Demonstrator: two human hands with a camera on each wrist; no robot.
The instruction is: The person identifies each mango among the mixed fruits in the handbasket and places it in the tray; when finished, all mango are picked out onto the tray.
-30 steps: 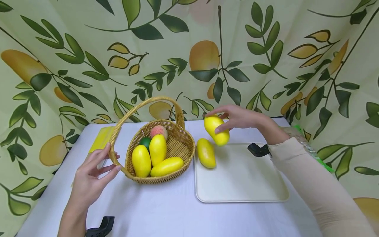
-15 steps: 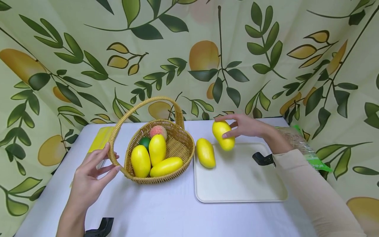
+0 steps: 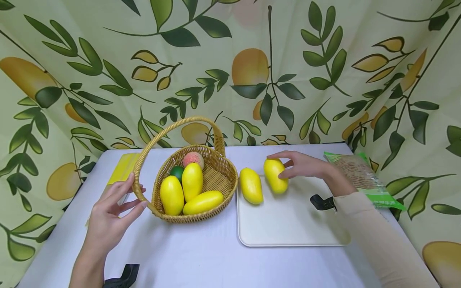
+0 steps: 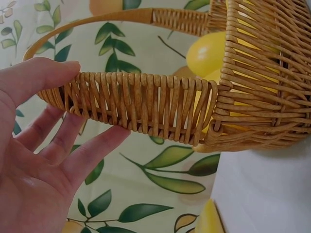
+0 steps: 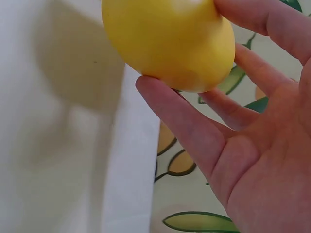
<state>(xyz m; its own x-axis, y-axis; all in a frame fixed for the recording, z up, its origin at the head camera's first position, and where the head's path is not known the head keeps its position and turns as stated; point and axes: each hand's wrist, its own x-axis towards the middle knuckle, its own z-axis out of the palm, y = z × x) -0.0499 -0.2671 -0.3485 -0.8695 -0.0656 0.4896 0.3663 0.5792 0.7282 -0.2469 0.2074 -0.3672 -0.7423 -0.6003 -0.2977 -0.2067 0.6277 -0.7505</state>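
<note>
My right hand [image 3: 300, 165] grips a yellow mango [image 3: 276, 176] between thumb and fingers, over the back left part of a white tray [image 3: 295, 224]. In the right wrist view the held mango [image 5: 170, 43] appears above the tray's edge, its shadow falling on the surface. A second mango [image 3: 251, 186] lies on the tray's left side. With my left hand [image 3: 111, 216] I pinch the handle [image 4: 131, 99] of a wicker basket [image 3: 219, 180]. Inside the basket are three yellow mangoes [image 3: 203, 202], a green round thing [image 3: 177, 173], mostly hidden, and a pinkish peach-like fruit [image 3: 193, 159].
A yellow packet [image 3: 124, 166] lies behind the left hand, partly covered by the basket handle. At the right edge of the white table [image 3: 201, 256] lies a clear bag with green trim [image 3: 356, 172]. A leaf-patterned curtain [image 3: 216, 92] stands behind the table.
My right hand has carried its mango rightward and down toward the tray, away from the mango lying there. The left hand and the basket have stayed in place.
</note>
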